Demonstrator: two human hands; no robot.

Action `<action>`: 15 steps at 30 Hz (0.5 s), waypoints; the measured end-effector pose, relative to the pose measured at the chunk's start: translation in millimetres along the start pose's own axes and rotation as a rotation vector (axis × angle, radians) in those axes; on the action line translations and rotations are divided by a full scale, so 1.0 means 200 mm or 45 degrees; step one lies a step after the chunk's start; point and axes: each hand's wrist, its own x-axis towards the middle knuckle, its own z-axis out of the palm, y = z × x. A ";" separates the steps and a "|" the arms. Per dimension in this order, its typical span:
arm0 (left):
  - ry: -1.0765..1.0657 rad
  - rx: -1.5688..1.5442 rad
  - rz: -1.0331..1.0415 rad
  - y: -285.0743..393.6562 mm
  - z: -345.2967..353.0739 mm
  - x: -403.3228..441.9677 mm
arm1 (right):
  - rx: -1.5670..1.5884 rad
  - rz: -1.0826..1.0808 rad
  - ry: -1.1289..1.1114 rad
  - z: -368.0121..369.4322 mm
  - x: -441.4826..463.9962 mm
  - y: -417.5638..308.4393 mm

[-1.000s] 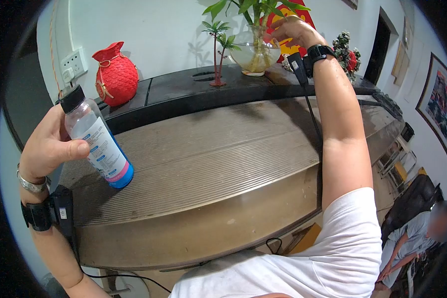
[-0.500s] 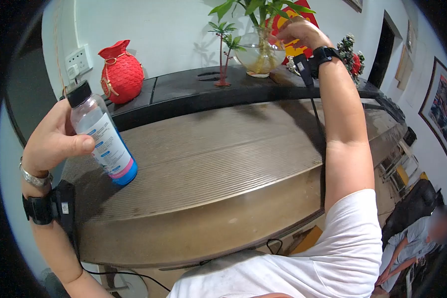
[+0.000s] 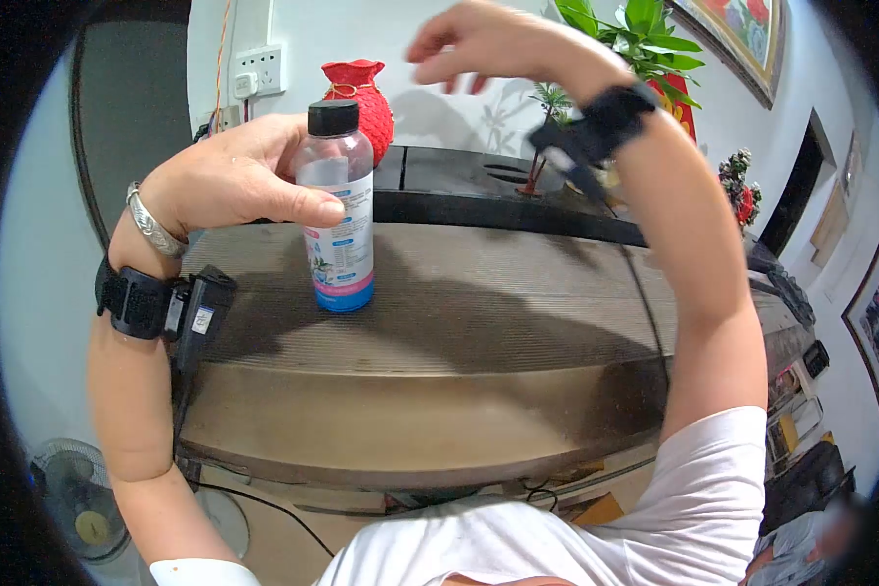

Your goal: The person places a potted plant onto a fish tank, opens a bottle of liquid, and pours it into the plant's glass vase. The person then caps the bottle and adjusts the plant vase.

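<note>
My left hand [image 3: 239, 176] is wrapped round a clear plastic bottle [image 3: 347, 220], its thumb across the label. The bottle has a black cap, a white label with a pink band and blue at the base. It stands upright over the ribbed surface [image 3: 479, 313]; I cannot tell whether its base rests there. My right hand [image 3: 493, 44] is raised in the air to the right of the bottle, fingers loosely bent and apart, with nothing in them. Behind the bottle is a red vase [image 3: 371, 112], partly hidden. A leafy plant [image 3: 645, 44] appears beyond my right forearm.
A small artificial palm [image 3: 535, 166] stands on the black rear ledge [image 3: 449, 171]. Sockets [image 3: 261, 70] with a plug are on the wall. A cable [image 3: 645, 303] runs from my right wrist. A fan [image 3: 83, 498] is at lower left, and another person [image 3: 801, 547] at lower right.
My right hand has left the plant's glass bowl and moved left towards the bottle. The view has turned left, and the bottle in my left hand is now more upright.
</note>
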 end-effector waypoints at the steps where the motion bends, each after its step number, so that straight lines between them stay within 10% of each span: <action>1: -0.009 -0.074 0.011 0.00 0.01 0.00 | -0.084 0.004 0.082 0.07 0.14 0.03; 15: -0.115 -0.058 -0.019 -0.11 -0.03 0.03 | -0.467 0.256 0.376 0.37 0.65 0.13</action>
